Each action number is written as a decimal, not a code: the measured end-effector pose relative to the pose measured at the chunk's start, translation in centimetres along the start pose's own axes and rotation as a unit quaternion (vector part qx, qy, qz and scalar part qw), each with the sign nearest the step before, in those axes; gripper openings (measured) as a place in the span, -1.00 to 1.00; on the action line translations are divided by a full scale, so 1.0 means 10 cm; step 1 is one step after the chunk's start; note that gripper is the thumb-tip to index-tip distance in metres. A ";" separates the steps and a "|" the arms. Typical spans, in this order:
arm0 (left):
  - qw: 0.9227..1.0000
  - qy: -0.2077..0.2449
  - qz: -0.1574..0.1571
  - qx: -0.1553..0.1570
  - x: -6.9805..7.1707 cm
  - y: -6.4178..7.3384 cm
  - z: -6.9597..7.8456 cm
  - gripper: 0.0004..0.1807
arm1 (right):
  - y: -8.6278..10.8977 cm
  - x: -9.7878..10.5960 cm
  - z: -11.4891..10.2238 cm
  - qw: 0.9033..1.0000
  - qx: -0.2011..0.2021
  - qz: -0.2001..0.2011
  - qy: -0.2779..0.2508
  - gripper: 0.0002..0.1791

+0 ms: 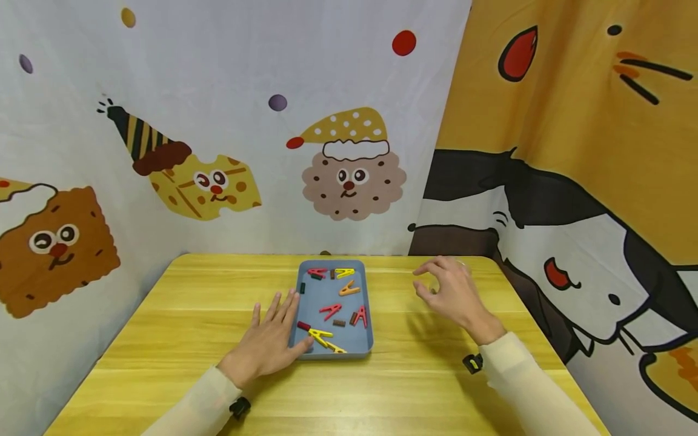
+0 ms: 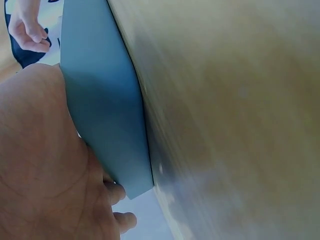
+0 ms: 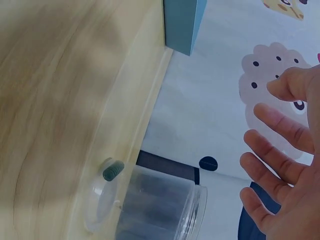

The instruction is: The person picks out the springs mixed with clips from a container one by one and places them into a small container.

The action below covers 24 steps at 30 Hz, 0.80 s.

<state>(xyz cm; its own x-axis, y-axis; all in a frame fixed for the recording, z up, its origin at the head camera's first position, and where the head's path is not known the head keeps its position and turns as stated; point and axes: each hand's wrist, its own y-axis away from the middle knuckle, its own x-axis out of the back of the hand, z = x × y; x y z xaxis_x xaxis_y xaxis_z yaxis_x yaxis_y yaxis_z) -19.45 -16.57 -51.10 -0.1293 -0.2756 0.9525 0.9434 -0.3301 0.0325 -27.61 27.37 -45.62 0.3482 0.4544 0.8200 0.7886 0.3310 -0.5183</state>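
The step in hand seems to be the handling of small pieces between a tray and a jar, with the left side steadying and the right side free to pick or place. The left hand [image 1: 264, 345] lies with fingers straight and spread against the left wall of the blue-grey tray [image 1: 322, 297]; it grips nothing. The right hand [image 1: 449, 293] hangs in the air to the right of the tray, its fingers bent a little, the thumb well apart from them, with nothing held.

The tray stands on the wooden table [image 1: 414, 387] and contains clips and small blocks, loosely scattered. There are three red clips [image 1: 331, 311], three yellow clips [image 1: 345, 272] and one orange clip [image 1: 349, 289]. Among them lie brown blocks [image 1: 339, 323], dark green blocks [image 1: 302, 288] by the far and left sides, and a dark red block [image 1: 303, 326] near the left hand.

Near the right hand is a clear jar [image 3: 155, 202], upright. A ribbed green piece [image 3: 113, 171] shows at a clear round part [image 3: 97, 205]; I cannot tell if this is the jar's base or a separate lid.

In my judgement, the next move calls for a fine pinch, while the tray stays steady.
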 end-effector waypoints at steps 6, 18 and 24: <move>1.000 0.002 0.003 -0.005 -0.01 0.00 -0.01 0.16 | -0.01 -0.04 -0.08 1.000 0.022 -0.004 -0.004 -0.78; 1.000 0.006 -0.003 -0.002 0.01 0.01 -0.01 0.17 | -0.07 -0.15 -0.33 0.997 0.042 -0.054 -0.020 -0.73; 1.000 0.010 -0.006 0.000 0.00 0.02 -0.02 0.18 | -0.13 -0.22 -0.49 0.995 0.058 -0.075 -0.031 -0.70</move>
<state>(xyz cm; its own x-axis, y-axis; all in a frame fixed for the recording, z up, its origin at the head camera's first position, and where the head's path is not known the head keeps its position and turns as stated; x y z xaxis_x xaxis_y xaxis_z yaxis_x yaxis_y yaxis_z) -19.35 -16.78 -51.13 -0.1475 -0.2900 0.9456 0.9418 -0.3332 0.0447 -26.89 21.89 -45.59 0.1951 0.4420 0.8756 0.7640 0.4912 -0.4182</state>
